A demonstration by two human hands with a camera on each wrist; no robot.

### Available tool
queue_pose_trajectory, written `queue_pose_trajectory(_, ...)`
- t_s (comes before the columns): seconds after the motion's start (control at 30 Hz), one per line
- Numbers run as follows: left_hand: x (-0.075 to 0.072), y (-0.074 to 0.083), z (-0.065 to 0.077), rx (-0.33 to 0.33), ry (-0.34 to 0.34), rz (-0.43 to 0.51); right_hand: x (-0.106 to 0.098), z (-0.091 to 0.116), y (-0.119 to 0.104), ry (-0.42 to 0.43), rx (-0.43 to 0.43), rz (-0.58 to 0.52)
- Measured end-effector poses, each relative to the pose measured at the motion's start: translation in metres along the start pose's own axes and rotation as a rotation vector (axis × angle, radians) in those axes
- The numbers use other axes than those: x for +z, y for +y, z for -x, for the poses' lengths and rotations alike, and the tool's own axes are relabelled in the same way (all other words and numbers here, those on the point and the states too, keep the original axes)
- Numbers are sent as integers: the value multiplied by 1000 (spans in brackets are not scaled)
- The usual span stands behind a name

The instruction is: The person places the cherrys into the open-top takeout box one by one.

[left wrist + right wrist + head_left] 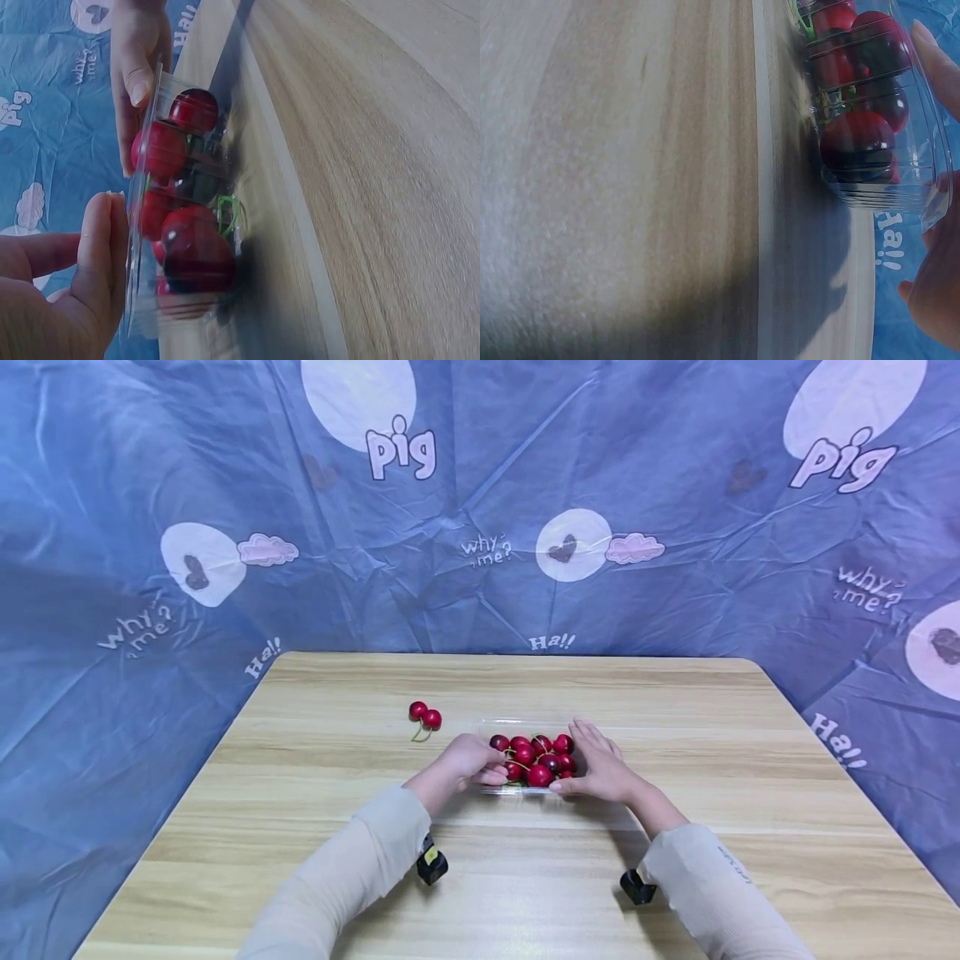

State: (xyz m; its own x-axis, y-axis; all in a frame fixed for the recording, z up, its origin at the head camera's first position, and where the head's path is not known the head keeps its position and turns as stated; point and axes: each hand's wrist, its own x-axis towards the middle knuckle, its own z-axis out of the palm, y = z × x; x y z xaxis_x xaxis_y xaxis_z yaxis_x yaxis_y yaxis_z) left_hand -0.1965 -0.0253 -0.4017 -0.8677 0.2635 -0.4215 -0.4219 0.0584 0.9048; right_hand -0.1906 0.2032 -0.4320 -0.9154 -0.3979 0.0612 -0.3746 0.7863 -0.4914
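A clear plastic box (517, 791) full of dark red cherries (538, 775) with green stems sits at the middle of the table. My left hand (468, 758) is over the box's left end, its fingertips close above the cherries there. Whether they pinch a stem is hidden; in the left wrist view a finger (91, 255) lies just above the rim. My right hand (603, 770) spans the box's right end, thumb at the near corner and fingers at the far corner. The right wrist view shows this hand (937, 289) beside the ribbed end wall.
Two cherries (431, 719) joined by their stems lie on the wooden table (337, 843), left of the box and farther back. Black wrist devices (432, 862) hang under both sleeves. A blue printed cloth (480, 593) hangs behind the table.
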Motion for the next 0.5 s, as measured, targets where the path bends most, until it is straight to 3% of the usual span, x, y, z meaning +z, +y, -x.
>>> queue_pose_trajectory(0.33, -27, -5, -3, 71, -8, 59, -2, -1, -2, -8, 10, -8)
queue_pose_trajectory(0.5, -40, -4, -3, 87, 21, 65, -2, -1, -2, -10, 11, -14)
